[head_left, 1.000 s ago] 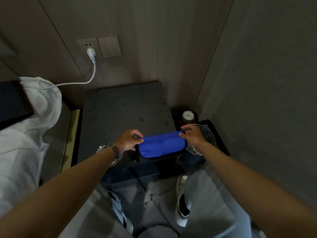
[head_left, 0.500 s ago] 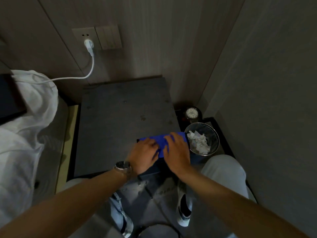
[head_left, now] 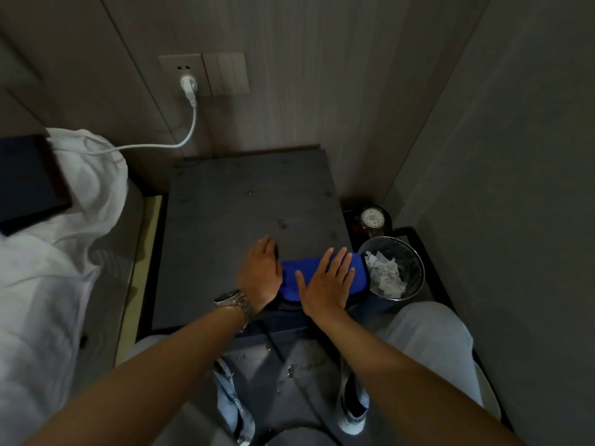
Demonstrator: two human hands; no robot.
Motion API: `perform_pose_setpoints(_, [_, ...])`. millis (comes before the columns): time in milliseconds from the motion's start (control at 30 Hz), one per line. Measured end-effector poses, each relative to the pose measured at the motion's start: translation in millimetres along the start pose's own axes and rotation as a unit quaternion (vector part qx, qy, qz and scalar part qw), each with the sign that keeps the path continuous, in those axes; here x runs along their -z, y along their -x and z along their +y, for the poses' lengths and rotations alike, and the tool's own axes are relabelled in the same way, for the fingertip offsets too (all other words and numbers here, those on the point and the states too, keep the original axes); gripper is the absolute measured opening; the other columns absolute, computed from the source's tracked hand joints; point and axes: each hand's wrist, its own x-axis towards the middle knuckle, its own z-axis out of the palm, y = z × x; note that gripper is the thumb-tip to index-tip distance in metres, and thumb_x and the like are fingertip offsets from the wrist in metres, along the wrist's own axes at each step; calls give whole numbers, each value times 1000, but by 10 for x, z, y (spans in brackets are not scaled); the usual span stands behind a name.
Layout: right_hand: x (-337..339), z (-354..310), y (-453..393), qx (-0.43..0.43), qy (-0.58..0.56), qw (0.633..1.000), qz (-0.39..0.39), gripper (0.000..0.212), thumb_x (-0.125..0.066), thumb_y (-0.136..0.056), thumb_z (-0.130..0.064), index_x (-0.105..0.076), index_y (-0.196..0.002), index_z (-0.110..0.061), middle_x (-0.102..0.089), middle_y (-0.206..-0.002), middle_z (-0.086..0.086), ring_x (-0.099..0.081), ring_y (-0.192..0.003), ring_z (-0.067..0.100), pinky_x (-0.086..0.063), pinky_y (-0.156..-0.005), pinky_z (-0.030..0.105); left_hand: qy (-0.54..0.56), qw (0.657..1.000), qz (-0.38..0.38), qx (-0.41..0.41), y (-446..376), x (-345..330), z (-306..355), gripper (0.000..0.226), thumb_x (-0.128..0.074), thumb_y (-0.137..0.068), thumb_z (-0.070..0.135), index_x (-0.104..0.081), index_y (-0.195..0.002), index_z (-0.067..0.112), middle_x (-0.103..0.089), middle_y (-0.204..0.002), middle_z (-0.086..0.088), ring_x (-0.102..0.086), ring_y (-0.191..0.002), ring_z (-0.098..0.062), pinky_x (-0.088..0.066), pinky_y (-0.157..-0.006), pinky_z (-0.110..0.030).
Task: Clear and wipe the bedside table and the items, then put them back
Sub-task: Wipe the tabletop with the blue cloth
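Right now both hands lie on a blue cloth [head_left: 317, 278] at the near right corner of the dark surface [head_left: 231, 226]. The right hand [head_left: 328, 286] is spread wide, fingers straight and apart, its palm flat on the middle of the cloth. The left hand [head_left: 260, 273] has straight fingers held together; it rests at the cloth's left end, touching that edge, with its fingertips on the bare surface beyond. A metal watch [head_left: 233, 300] sits on the left wrist. The cloth is folded into a long strip that runs across the corner, its right end reaching the surface's right edge.

Just beside that edge, on the floor, stands a round metal bin [head_left: 407, 268] with crumpled white paper [head_left: 386, 275] inside. Behind the bin is a dark kettle [head_left: 372, 217] with a pale round lid. On the wall above the surface, a white plug [head_left: 188, 85] sits in a socket, and its cable [head_left: 154, 146] runs left onto the white bedding [head_left: 48, 252]. A dark flat object [head_left: 29, 185] lies on the bed at the far left.
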Motion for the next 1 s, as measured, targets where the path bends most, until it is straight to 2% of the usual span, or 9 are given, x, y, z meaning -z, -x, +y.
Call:
perform_pose_setpoints(67, [-40,6,-93,-7,8,1000,4,98,-17,-92,-74,17,-154,-6,21,-162,19,19,-150,34,3,-123,49,-5,1000,-23,19,-57,9,-13,56,-50,-100,23,-35,-150,2,-32,-157,-15,-31,-145,-29,-27,-119,-37])
perform_pose_setpoints(133, [-57,-8,-188,-11,2,1000,19,98,-15,-92,-75,19,-154,-7,21,-162,18,20,-150,32,3,-123,48,-9,1000,-14,8,-92,-21,-25,60,-50,-100,26,-30,-153,3,-27,-160,-13,-25,-148,-26,-24,-121,-36])
perform_pose_setpoints(300, [-34,-152,-452,-15,-6,999,37,95,-16,-94,-71,17,-154,-6,21,-161,19,19,-150,33,7,-122,47,-17,997,15,-73,-91,-94,9,54,-52,-98,17,-40,-149,5,-37,-156,-12,-38,-142,-25,-34,-117,-36])
perform_pose_setpoints(433, [0,-255,-712,4,20,999,44,83,-22,-102,-55,18,-154,-4,20,-161,21,19,-150,33,5,-123,47,-2,988,-8,-156,-59,-232,101,52,-42,-102,21,-35,-152,7,-36,-157,-8,-38,-142,-18,-28,-117,-24])
perform_pose_setpoints(533, [58,-296,-898,21,11,999,37,77,-12,-102,-55,17,-154,-6,20,-162,19,20,-150,29,7,-123,44,6,990,9,-139,-181,-240,159,51,-32,-105,23,-28,-153,5,-33,-158,-9,-33,-145,-18,-30,-118,-29])
perform_pose_setpoints(633, [148,-318,-1117,43,3,999,15,75,-10,-102,-55,18,-154,-7,23,-162,16,22,-150,27,10,-123,42,-6,994,10,-111,-362,-170,225,48,-34,-107,19,-32,-150,0,-30,-158,-16,-30,-147,-24,-24,-119,-29])
perform_pose_setpoints(767, [299,-257,-1300,105,-40,994,-13,69,-17,-106,-43,17,-155,-7,23,-162,14,21,-150,26,9,-123,42,-30,998,0,-64,-604,-164,190,51,-33,-107,22,-28,-153,0,-16,-163,-14,-19,-151,-23,-26,-120,-32])
perform_pose_setpoints(867, [306,-146,-1291,157,-54,986,15,71,-28,-106,-36,13,-156,-7,21,-163,12,18,-151,24,3,-125,42,-44,998,-22,-41,-758,-175,204,54,-29,-107,25,-18,-155,1,-8,-165,-14,-8,-153,-24,-12,-124,-33])
perform_pose_setpoints(1000, [273,-116,-1405,157,-9,987,12,70,-23,-106,-40,13,-155,-6,18,-164,12,16,-152,23,4,-124,41,-51,997,-48,-37,-971,-195,221,57,-29,-107,28,-13,-156,3,-1,-165,-11,-1,-153,-23,-8,-125,-36])
